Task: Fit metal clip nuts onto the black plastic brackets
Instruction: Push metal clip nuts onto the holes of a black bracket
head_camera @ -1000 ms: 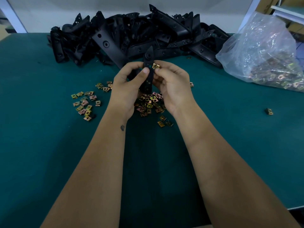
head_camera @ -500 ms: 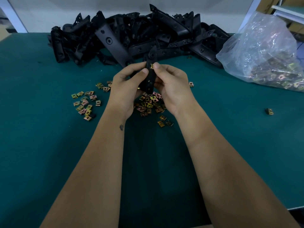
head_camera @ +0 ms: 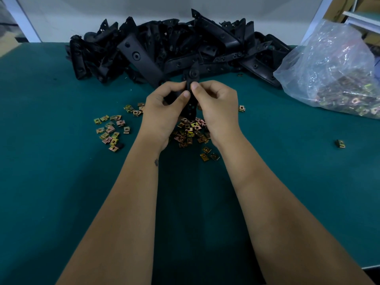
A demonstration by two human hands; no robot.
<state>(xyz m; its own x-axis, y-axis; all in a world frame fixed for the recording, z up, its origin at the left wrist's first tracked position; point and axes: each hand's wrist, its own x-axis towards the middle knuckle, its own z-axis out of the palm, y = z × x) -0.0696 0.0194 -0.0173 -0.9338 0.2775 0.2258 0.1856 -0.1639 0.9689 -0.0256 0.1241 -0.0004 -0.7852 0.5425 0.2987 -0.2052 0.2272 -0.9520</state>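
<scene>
A black plastic bracket (head_camera: 191, 108) stands upright between both hands over the middle of the green table. My left hand (head_camera: 162, 112) grips its left edge, thumb laid across the front. My right hand (head_camera: 216, 108) holds the right edge, its thumb pressing the bracket just below the top hole. No clip nut shows under the thumbs. Loose brass-coloured clip nuts (head_camera: 191, 132) lie in a heap right under the hands.
A big pile of black brackets (head_camera: 174, 46) fills the back of the table (head_camera: 61, 192). A clear plastic bag of clip nuts (head_camera: 337, 75) sits at the right. More nuts (head_camera: 111, 130) lie scattered left, and one single nut (head_camera: 340, 143) far right.
The clip nut seen at the bracket's right edge a second ago is now hidden under my right thumb. The bracket has tipped slightly and both thumbs have closed together on it.
</scene>
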